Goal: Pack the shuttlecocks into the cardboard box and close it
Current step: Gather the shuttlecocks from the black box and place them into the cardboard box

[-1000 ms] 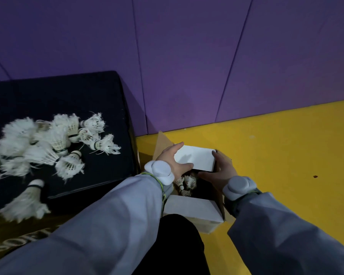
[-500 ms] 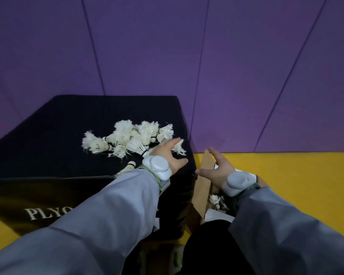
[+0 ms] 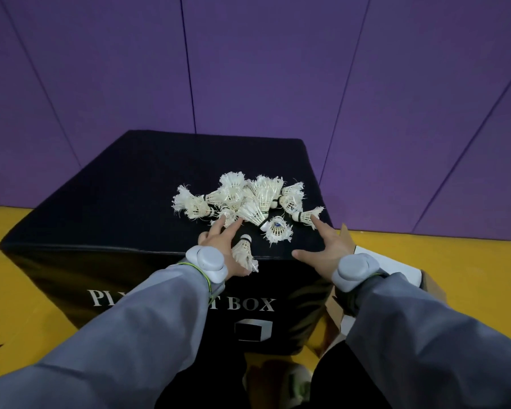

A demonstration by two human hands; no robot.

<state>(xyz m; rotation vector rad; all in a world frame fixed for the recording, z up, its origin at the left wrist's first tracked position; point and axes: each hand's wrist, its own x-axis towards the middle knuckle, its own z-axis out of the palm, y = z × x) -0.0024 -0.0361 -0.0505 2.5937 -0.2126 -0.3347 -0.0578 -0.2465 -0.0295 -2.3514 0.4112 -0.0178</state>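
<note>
A pile of several white feather shuttlecocks [image 3: 245, 199] lies on top of a black plyo box [image 3: 124, 208]. One stray shuttlecock [image 3: 244, 253] lies near the box's front edge, right beside my left hand [image 3: 223, 246]. That hand is spread open, its fingertips touching the pile's near side. My right hand [image 3: 328, 246] is also open, index finger reaching a shuttlecock [image 3: 306, 216] at the pile's right edge. The cardboard box [image 3: 396, 267] stands on the floor to the right, mostly hidden behind my right arm; a brown flap and a white flap show.
The black plyo box stands on a yellow floor [image 3: 469, 276] against a purple padded wall [image 3: 278, 69]. My knees and a shoe [image 3: 292, 379] show at the bottom, close to the box front.
Both hands left the cardboard box and moved up and left onto the plyo box top, reaching the shuttlecock pile. My view swung left with them.
</note>
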